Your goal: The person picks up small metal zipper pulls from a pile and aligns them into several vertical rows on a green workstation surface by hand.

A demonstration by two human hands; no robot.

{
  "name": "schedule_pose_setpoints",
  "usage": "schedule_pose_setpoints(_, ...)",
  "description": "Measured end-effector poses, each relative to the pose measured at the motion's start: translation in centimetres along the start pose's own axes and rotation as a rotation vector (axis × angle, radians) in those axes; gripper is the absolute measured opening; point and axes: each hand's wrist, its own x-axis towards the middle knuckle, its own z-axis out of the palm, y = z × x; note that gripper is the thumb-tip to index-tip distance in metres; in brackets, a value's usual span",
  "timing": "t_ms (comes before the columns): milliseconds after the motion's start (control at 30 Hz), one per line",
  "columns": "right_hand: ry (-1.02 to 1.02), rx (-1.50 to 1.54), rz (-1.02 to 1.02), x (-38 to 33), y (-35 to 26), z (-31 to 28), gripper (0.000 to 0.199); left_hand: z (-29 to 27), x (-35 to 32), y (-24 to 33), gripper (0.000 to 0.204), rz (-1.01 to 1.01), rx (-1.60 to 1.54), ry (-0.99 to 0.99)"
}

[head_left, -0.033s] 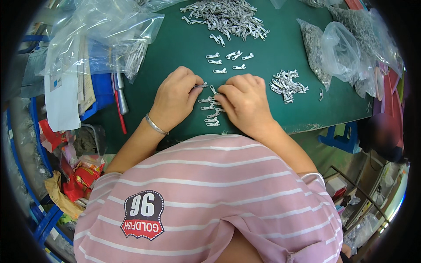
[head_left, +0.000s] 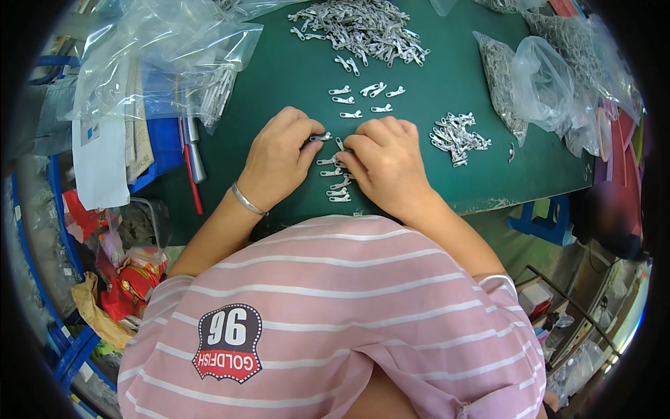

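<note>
Small silver metal pieces that look like zipper sliders with looped pull tabs lie on a green table [head_left: 272, 77]. My left hand [head_left: 277, 153] is closed, thumb and index finger pinching one zipper slider [head_left: 320, 137]. My right hand [head_left: 388, 159] is curled closed, its fingertips at another zipper slider [head_left: 340, 144] that stands tilted; the fingers partly hide it. Between and below my hands runs a column of several zipper sliders [head_left: 339, 198], some partly covered by my right fingers. Just beyond my hands, several more lie spaced apart, including one zipper slider [head_left: 382, 109].
A large heap of zipper sliders [head_left: 359, 31] lies at the far side, a smaller pile [head_left: 457, 140] to the right. Filled clear bags [head_left: 501, 80] line the right. Plastic bags [head_left: 167, 49], a red pen [head_left: 192, 178] and a blue tray [head_left: 164, 143] are left. A blue stool [head_left: 548, 222] stands below.
Almost nothing differs. My right hand has shifted very slightly left; both hands keep the same closed pose.
</note>
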Motion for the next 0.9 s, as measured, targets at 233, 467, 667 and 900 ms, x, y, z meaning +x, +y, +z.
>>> schedule_pose_setpoints(233, -0.075, -0.022, -0.001, 0.7, 0.8, -0.2, 0.011, -0.7, -0.5, -0.6, 0.016, -0.028, -0.034, 0.039)
schedule_pose_setpoints(467, -0.040, 0.029, -0.065, 1.9, 0.3, 1.0, 0.015, 0.2, -0.1, -0.4, 0.013, 0.030, 0.036, 0.048)
schedule_pose_setpoints(667, -0.019, -0.026, -0.040, 2.5, 2.5, -0.2, 0.013, -0.2, -0.9, -0.7, 0.013, 0.066, 0.032, 0.024)
schedule_pose_setpoints(900, -0.050, -0.051, -0.033, 3.3, 3.5, -1.1, 0.011, -0.5, -0.6, -0.2, 0.011, -0.022, -0.082, 0.029)
